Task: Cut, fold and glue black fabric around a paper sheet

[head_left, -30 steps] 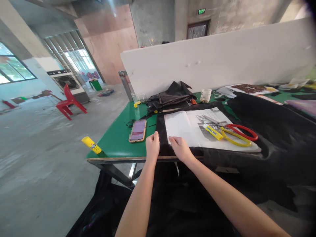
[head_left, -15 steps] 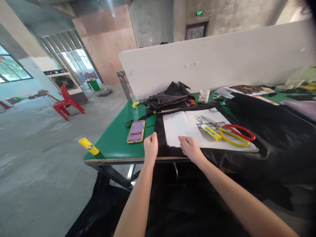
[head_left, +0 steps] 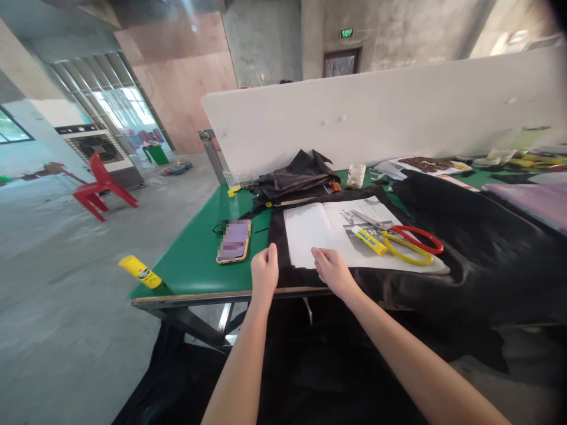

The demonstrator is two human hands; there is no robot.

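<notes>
My left hand (head_left: 264,273) is closed in a loose fist, thumb uppermost, at the table's front edge by the left margin of a black cloth (head_left: 278,236). Closed as well, my right hand (head_left: 333,273) is above the front edge of an open book (head_left: 305,233) lying on that cloth. Whatever either hand pinches is hidden by the fingers. Across the book's right page lie scissors (head_left: 410,251) with one red and one yellow handle, and a yellow glue stick (head_left: 370,241). A phone (head_left: 234,242) rests left of my left hand.
A yellow tube (head_left: 140,273) stands tilted at the green table's (head_left: 190,260) left corner. Behind the book are folded black material (head_left: 299,177) and a clear cup (head_left: 355,176). A white partition (head_left: 376,106) rises at the back. On the floor stands a red chair (head_left: 104,186).
My view has turned slightly to the right, so the table and its things sit further left and a little lower. Both hands keep nearly the same closed pose.
</notes>
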